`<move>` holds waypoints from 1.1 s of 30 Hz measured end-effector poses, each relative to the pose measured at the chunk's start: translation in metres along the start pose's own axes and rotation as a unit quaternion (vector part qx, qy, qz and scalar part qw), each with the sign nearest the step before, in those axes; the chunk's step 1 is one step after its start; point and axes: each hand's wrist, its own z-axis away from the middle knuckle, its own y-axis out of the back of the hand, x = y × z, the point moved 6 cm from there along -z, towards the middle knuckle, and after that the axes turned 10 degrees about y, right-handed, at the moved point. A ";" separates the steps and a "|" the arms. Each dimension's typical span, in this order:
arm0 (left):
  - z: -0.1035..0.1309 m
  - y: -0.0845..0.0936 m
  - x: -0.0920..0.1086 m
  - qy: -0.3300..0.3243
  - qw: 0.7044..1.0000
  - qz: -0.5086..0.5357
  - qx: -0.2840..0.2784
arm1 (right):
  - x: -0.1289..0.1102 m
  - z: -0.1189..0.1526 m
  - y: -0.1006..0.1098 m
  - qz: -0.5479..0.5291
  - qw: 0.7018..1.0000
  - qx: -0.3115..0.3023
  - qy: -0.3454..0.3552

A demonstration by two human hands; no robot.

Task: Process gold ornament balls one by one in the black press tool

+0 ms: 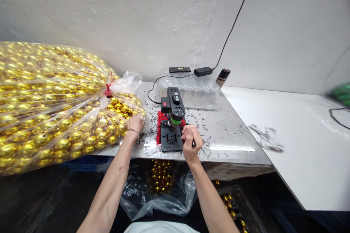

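A small black drill press (176, 107) with a slotted base plate stands on a red mat (160, 131). My right hand (192, 140) is wrapped round its black lever handle (194, 143), right of the base. At the opening of a big clear bag of gold balls (62, 116), my left hand (136, 123) has its fingers curled against the balls; whatever they hold is hidden. A red tie (108, 89) gathers part of the bag. Dark shavings lie around the press.
Behind the press sit a clear plastic tray (191, 94), a black adapter (203, 71) and a spray can (223, 77). White gloves (268, 137) lie on the right table. Below the table edge hangs an open bag (161, 205) with gold balls inside.
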 end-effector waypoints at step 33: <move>0.111 -0.084 0.028 -0.162 0.978 0.109 -0.071 | 0.000 0.005 0.002 0.028 0.997 -0.044 0.051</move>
